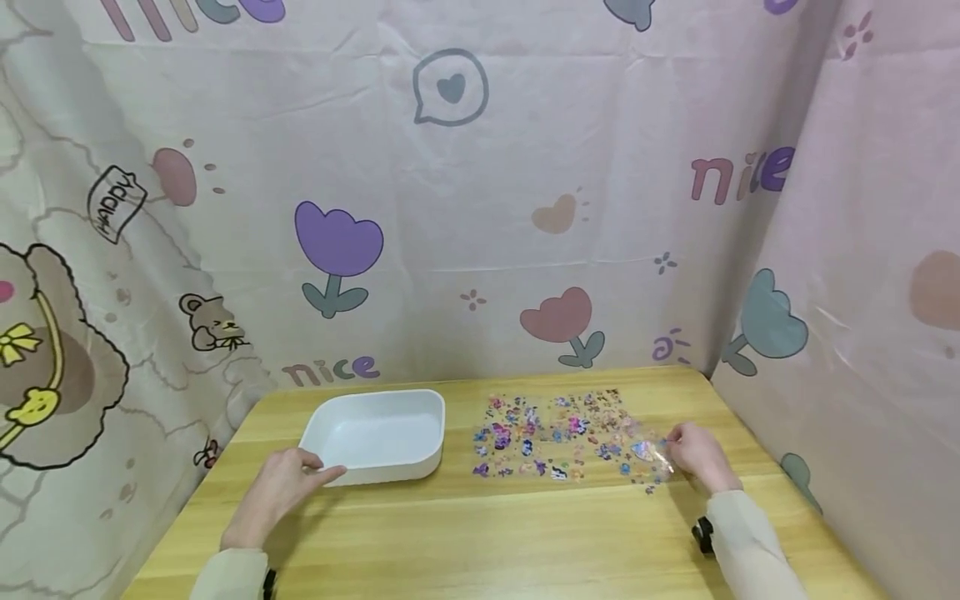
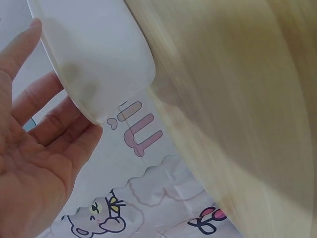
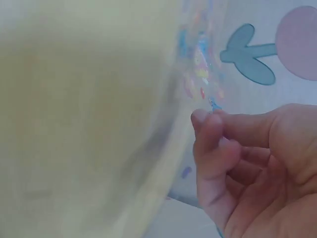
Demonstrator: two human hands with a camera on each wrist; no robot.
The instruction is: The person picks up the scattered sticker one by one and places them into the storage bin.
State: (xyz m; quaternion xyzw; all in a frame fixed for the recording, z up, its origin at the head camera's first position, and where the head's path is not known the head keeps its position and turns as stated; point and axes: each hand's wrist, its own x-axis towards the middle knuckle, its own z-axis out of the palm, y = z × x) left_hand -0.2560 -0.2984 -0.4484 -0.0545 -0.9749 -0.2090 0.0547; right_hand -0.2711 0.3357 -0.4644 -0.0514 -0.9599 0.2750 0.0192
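Observation:
A white plastic box (image 1: 375, 475) with rounded corners stands at the left of the wooden table. My left hand (image 1: 279, 490) holds its near left corner, the thumb along the front and the other fingers at the rim. In the left wrist view, the fingers of the left hand (image 2: 44, 148) meet the edge of the box (image 2: 99, 49). On the right, my right hand (image 1: 701, 457) pinches the edge of a clear sticker sheet (image 1: 647, 452) with small colourful pictures. The right wrist view shows thumb and index finger of the right hand (image 3: 247, 158) together at the sheet (image 3: 203, 64).
More clear sheets with colourful stickers (image 1: 525, 437) lie spread on the table (image 1: 480, 542) between the box and my right hand. Printed cloth (image 1: 465, 208) hangs behind the table and along both sides.

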